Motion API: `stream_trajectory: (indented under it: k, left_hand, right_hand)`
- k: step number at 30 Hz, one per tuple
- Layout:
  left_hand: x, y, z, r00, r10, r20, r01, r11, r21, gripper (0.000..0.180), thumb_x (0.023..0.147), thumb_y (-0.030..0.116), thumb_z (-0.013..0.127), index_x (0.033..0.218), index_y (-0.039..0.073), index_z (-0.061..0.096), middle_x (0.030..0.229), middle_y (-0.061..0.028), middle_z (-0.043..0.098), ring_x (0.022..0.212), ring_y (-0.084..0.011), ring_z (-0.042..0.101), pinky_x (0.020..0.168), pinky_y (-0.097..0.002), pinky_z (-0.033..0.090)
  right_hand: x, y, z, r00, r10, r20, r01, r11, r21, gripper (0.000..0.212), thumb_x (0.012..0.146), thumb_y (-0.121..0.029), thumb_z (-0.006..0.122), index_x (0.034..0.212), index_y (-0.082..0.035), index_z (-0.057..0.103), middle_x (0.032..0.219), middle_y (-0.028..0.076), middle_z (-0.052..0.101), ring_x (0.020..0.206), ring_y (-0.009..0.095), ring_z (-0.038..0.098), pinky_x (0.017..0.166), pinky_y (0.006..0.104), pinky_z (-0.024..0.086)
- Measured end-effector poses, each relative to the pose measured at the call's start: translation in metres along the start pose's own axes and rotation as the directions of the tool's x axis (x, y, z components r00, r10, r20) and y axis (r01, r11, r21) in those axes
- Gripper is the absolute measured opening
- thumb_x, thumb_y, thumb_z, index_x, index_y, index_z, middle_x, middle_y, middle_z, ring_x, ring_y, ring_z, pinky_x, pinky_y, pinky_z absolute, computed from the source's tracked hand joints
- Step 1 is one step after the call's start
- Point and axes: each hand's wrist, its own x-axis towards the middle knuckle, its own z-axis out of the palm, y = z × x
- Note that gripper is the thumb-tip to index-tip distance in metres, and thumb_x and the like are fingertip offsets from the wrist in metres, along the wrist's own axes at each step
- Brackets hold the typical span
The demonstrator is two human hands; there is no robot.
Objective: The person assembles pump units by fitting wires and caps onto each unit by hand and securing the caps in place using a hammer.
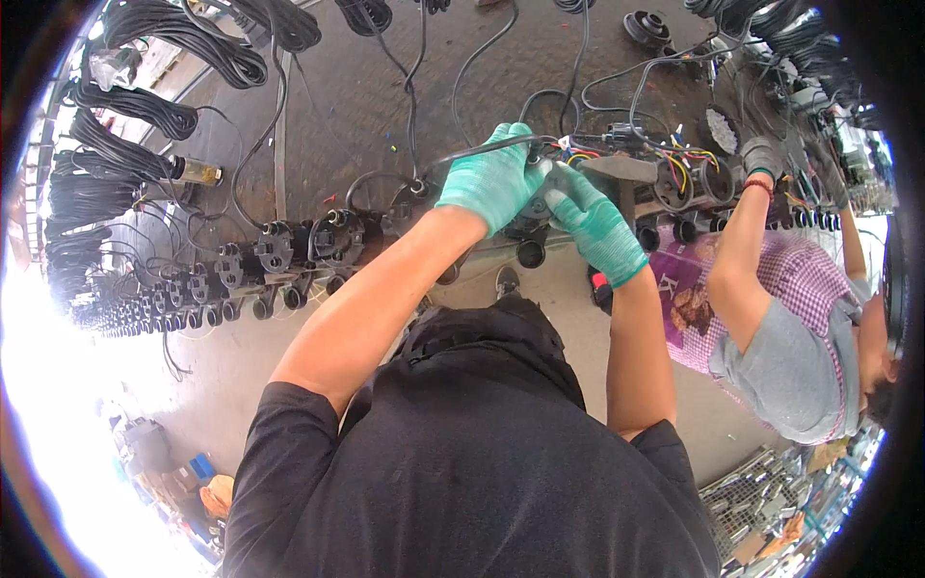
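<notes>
Wearing a green glove, my left hand (493,183) is closed around the far left side of a black round housing (536,214), thumb pointing right. A thick black cable passes over its fingers. From the right, my right hand (599,226), gloved alike, has its thumb and fingertips closed on the same housing. The gloves cover most of the part, so its inside is hidden. Just beyond the hands, thin coloured wires (581,154) stick out from a cable end, beside a flat grey piece (620,168).
A long row of similar black housings (275,249) lines the near edge of the dark bench (337,116). Coiled black cables (183,48) lie at left and far. At right a co-worker's gloved hand (761,156) reaches over open housings (674,183) with coloured wires.
</notes>
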Motion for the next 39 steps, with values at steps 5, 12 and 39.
stream_trajectory:
  k: [5, 12, 39]
  left_hand:
    - [-0.003, 0.001, 0.002, 0.991, -0.12, 0.062, 0.124, 0.991, -0.049, 0.04, 0.099, 0.037, 0.065, 0.114, 0.001, 0.057, 0.109, -0.0227, 0.066, 0.096, -0.045, 0.067, 0.084, -0.0487, 0.053]
    - [0.013, -0.003, 0.007, 0.936, -0.207, 0.285, 0.242, 0.966, -0.09, 0.052, 0.104, 0.047, 0.05, 0.109, -0.002, 0.068, 0.101, -0.0281, 0.072, 0.101, -0.045, 0.067, 0.089, -0.0496, 0.052]
    - [0.015, -0.004, -0.002, 0.932, -0.115, 0.343, 0.116, 0.993, 0.018, 0.053, 0.109, 0.044, 0.038, 0.108, -0.001, 0.067, 0.101, -0.0275, 0.071, 0.099, -0.0465, 0.066, 0.089, -0.0503, 0.05]
  right_hand:
    - [0.005, 0.01, 0.0, 0.993, -0.099, 0.064, 0.095, 0.993, 0.064, 0.065, 0.104, -0.025, 0.065, 0.157, 0.001, 0.038, 0.116, 0.008, 0.069, 0.098, 0.011, 0.059, 0.091, 0.0285, 0.05]
    - [0.008, -0.004, -0.001, 0.998, 0.024, 0.059, -0.026, 0.999, 0.028, 0.062, 0.105, -0.025, 0.063, 0.156, 0.001, 0.04, 0.112, 0.006, 0.068, 0.093, 0.011, 0.059, 0.087, 0.0286, 0.051]
    - [-0.003, -0.007, 0.013, 0.999, -0.04, -0.037, 0.044, 0.994, 0.104, 0.06, 0.1, -0.021, 0.071, 0.149, 0.005, 0.049, 0.111, 0.006, 0.069, 0.093, 0.009, 0.059, 0.083, 0.0265, 0.052]
